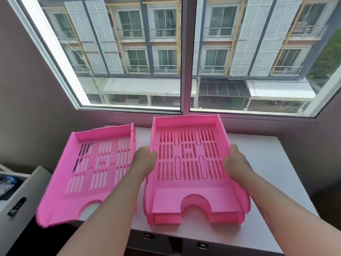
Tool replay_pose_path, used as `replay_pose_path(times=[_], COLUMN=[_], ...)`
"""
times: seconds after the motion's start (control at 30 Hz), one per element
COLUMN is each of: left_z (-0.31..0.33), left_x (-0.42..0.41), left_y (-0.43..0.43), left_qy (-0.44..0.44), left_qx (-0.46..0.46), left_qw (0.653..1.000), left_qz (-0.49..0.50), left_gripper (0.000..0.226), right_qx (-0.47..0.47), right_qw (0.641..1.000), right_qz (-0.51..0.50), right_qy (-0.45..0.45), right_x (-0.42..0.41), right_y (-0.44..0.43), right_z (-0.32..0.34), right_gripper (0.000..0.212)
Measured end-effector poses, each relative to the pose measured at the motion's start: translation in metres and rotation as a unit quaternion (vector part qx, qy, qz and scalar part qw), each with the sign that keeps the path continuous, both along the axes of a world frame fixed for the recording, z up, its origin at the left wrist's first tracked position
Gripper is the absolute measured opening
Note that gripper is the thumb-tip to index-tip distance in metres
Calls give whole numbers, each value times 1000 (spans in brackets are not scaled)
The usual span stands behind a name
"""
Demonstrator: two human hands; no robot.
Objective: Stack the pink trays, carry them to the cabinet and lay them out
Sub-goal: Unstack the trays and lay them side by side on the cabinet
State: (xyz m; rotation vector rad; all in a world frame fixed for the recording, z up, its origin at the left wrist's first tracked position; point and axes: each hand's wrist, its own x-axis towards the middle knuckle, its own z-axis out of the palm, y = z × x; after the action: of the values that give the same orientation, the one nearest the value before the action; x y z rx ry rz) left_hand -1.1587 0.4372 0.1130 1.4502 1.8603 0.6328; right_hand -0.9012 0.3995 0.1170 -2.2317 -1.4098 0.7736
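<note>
Stacked trays [191, 163]: long axis runs toward the window, notched end nearest the person.
Left hand [144, 159]: gripping stack's left wall.
Right hand [237, 161]: gripping right wall.
Single tray [88, 174]: angled, overhanging the tabletop [267, 163].

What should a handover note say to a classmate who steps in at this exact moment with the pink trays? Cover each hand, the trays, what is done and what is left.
Left hand: grips the left wall of the tray stack.
Right hand: grips its right wall.
Stack: at least two trays nested, on the white cabinet top below the window.
Single tray: lies left, overhanging the edge.
Done: part of the stacking.
Left: judge whether the single tray joins the stack or trays get laid out.
</note>
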Motion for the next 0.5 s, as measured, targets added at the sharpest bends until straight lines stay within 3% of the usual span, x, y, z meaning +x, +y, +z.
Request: replay_pose_path(times=[0.17,0.33,0.5], left_z=[-1,-1,22], left_x=[-19,-27,-19], left_y=[31,43,56], left_qy=[10,0,-23], left_qx=[4,2,-7], left_qw=[999,998,995], left_qz=[-45,-58,-102], left_gripper=[28,25,25], right_qx=[13,9,38], right_qw=[998,997,996], right_qz=[-56,-71,-85], right_qy=[14,1,-7], right_x=[-22,-28,-8], right_y=[10,10,14], right_z=[-7,-2,21], right_gripper=[37,20,34])
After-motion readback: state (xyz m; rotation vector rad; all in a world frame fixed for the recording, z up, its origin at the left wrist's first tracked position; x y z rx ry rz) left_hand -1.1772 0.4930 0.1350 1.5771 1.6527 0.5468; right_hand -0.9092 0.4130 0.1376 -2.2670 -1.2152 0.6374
